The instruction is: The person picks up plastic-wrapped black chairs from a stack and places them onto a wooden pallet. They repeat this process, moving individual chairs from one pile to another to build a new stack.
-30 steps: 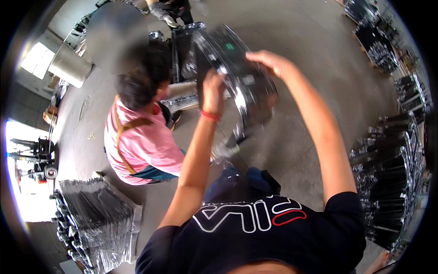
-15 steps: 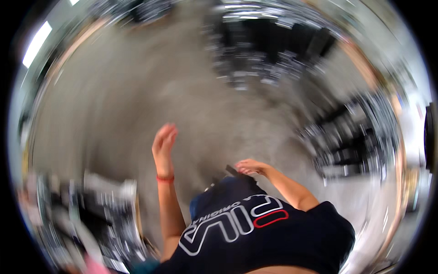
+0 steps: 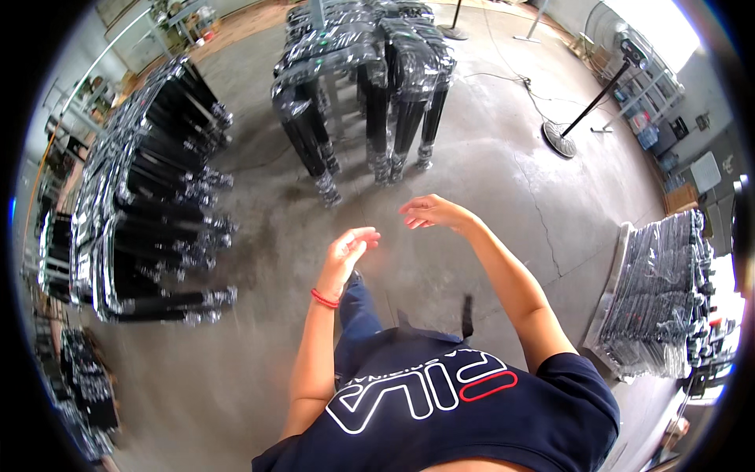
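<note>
My left hand (image 3: 346, 258), with a red bracelet at the wrist, is raised in front of my body and holds nothing. Its fingers are stretched out and slightly bent. A short way to the right and farther out, my right hand (image 3: 429, 212) hovers with loosely spread fingers, also bare. Neither touches anything. Ahead of both stands a group of black frames with legs wrapped in clear plastic film (image 3: 377, 75); a gap of floor lies between them and my hands.
Rows of similar wrapped black frames (image 3: 149, 204) stand along the left. A pallet stack of wrapped dark flat pieces (image 3: 657, 291) is at the right. A black pole stand on a round base (image 3: 560, 140) and a cable (image 3: 525, 81) are at the far right. Concrete floor (image 3: 503, 228) lies between.
The view has swung round and is now sharp. Wrapped frames now stand straight ahead and to the left. My right hand has moved up and outward; the left has moved closer to it.
</note>
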Demonstrator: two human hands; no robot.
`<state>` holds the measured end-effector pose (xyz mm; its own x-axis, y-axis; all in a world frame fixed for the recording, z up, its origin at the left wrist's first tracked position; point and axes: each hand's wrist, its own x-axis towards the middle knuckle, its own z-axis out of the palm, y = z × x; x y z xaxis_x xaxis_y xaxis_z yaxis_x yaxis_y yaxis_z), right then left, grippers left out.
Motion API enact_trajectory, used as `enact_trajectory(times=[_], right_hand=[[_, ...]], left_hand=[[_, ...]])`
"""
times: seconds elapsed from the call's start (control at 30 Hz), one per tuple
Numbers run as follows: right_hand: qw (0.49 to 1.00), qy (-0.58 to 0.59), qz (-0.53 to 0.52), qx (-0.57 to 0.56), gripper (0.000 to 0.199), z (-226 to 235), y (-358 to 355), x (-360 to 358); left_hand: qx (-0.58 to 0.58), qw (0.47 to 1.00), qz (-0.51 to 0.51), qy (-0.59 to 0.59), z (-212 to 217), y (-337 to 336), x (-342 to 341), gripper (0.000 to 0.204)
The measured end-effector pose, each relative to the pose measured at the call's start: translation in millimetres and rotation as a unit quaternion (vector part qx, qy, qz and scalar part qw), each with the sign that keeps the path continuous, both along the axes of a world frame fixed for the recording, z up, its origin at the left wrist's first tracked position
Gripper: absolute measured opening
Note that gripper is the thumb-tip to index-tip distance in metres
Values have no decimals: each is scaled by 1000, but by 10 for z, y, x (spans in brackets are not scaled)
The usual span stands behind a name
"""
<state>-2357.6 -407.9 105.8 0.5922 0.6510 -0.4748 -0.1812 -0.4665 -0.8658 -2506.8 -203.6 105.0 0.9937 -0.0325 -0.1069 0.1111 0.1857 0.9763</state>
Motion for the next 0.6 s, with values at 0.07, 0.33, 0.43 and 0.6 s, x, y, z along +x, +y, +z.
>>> enact_trajectory(times=[0.07, 0.33, 0.43, 0.6], right_hand=[[1000, -22, -9, -11, 29, -79, 88, 477], [931, -362, 40, -31, 24, -597, 1219, 2780], [897, -439, 1, -50, 31, -703, 1796, 3679], [803, -593, 6, -61, 51, -815, 2678, 5028]], left_hand=[[11, 999, -47, -3, -78, 118, 503, 28], [-2, 998, 48, 51, -607, 837, 2799, 26], [-70, 991, 79, 86, -525, 724, 3405, 25], [-52, 990, 77, 110, -789, 774, 4051, 29]])
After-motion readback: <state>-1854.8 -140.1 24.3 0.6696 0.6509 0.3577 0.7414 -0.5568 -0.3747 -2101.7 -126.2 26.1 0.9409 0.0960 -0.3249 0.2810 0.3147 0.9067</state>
